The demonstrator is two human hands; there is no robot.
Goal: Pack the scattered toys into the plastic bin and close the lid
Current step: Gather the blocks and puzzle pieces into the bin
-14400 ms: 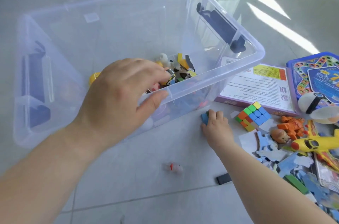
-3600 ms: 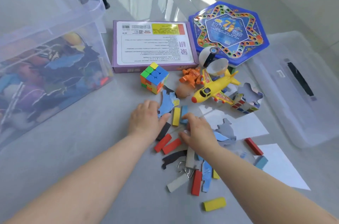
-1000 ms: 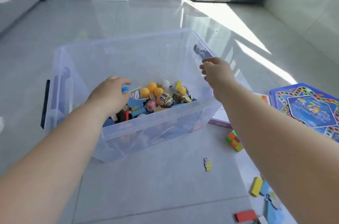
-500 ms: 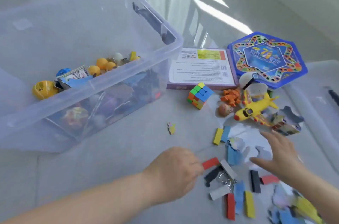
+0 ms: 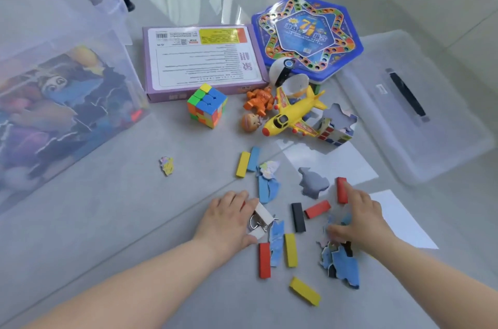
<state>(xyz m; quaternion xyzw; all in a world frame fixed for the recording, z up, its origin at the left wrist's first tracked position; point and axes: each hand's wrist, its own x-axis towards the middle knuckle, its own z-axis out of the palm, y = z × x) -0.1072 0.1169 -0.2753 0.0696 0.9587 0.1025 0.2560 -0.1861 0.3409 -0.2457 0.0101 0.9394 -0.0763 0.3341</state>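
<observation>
The clear plastic bin (image 5: 113,13) stands at the left, part-filled with toys. Its clear lid (image 5: 436,140) lies on the floor at the right. Coloured wooden blocks and blue puzzle pieces are scattered low in the middle. My left hand (image 5: 229,221) lies over white blocks (image 5: 262,214) and a metal ring clip (image 5: 256,223), fingers curled around them. My right hand (image 5: 361,218) presses on a heap of blue puzzle pieces (image 5: 339,261), its fingertips touching a red block (image 5: 341,189).
Behind the blocks lie a cube puzzle (image 5: 207,105), a yellow toy plane (image 5: 292,114), an orange figure (image 5: 260,101), a purple box (image 5: 202,61) and a blue hexagonal game board (image 5: 307,32). White paper sheets (image 5: 328,167) lie on the grey floor at the right.
Both hands left the bin and came down onto the scattered blocks and puzzle pieces. The left hand has closed over the white blocks; the right has settled on the puzzle heap.
</observation>
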